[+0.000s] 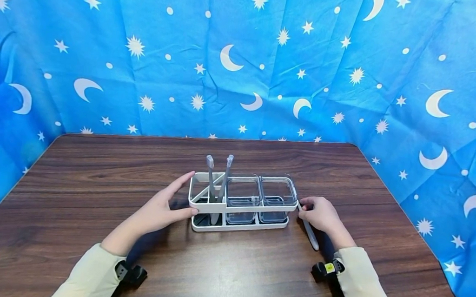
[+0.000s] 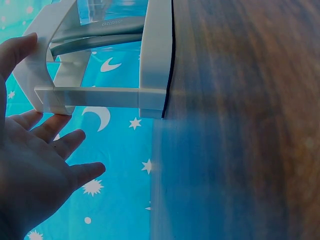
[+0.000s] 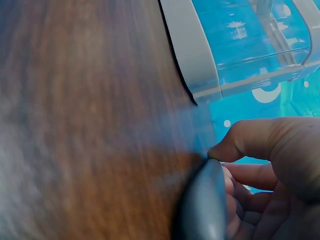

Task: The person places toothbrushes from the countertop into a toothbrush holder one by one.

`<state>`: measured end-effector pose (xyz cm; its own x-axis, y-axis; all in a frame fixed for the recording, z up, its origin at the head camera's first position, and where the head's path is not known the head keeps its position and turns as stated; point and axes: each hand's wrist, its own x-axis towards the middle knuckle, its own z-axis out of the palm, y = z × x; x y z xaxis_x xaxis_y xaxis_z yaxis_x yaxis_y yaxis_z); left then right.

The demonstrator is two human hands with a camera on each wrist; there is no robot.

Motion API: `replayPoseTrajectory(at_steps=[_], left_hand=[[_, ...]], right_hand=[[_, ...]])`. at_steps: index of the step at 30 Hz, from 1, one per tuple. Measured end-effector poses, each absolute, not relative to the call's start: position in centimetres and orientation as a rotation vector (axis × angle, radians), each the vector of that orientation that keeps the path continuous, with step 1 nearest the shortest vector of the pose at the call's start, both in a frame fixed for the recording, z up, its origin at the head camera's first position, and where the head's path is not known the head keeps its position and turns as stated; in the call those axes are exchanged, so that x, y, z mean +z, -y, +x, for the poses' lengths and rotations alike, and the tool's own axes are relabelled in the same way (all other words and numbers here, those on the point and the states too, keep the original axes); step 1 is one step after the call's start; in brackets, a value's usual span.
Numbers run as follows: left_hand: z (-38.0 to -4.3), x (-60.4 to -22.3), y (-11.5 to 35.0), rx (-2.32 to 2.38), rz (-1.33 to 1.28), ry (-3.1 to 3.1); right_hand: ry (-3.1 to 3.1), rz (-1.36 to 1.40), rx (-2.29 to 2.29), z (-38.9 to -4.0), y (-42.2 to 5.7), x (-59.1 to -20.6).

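A white toothbrush holder [image 1: 210, 208] stands on the table, with two grey toothbrushes [image 1: 212, 183] upright in its left section. Clear covers show on their heads. Two clear cups [image 1: 244, 191] sit in the middle and right sections. My left hand [image 1: 155, 213] grips the holder's left end, thumb on the front of the upper rim and fingers at the back; the left wrist view shows this hand [image 2: 45, 155] too. Just right of the holder, my right hand [image 1: 321, 215] pinches a grey toothbrush [image 1: 310, 233] by its far end, its handle slanting toward me. The fingers hide its head.
The dark wood table [image 1: 228, 273] extends on all sides of the holder. A blue cloth [image 1: 177, 69] with white moons and stars hangs behind the table and along its sides. Each wrist carries a black strapped device [image 1: 131, 274].
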<state>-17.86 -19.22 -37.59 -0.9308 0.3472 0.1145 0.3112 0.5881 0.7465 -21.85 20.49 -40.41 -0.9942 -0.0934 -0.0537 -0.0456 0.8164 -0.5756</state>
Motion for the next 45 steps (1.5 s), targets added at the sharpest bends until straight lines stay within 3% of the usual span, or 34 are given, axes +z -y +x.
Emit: replayPoseTrajectory(at_steps=[26,34,45], left_hand=[[-18.0,-38.1,19.3,1.292,0.568,-2.744],[-18.0,-37.7,19.3,1.294,0.573,-2.754],[-17.9,-37.8,19.3,1.307,0.566,-2.736]], right_hand=[[-2.962,-0.092,-0.965,-21.5,-20.9,-39.2],[-2.934,-0.114,-1.235,-21.9,-21.8,-34.7],[-3.137,-0.349,-1.265,-21.4,-20.6,-26.6]])
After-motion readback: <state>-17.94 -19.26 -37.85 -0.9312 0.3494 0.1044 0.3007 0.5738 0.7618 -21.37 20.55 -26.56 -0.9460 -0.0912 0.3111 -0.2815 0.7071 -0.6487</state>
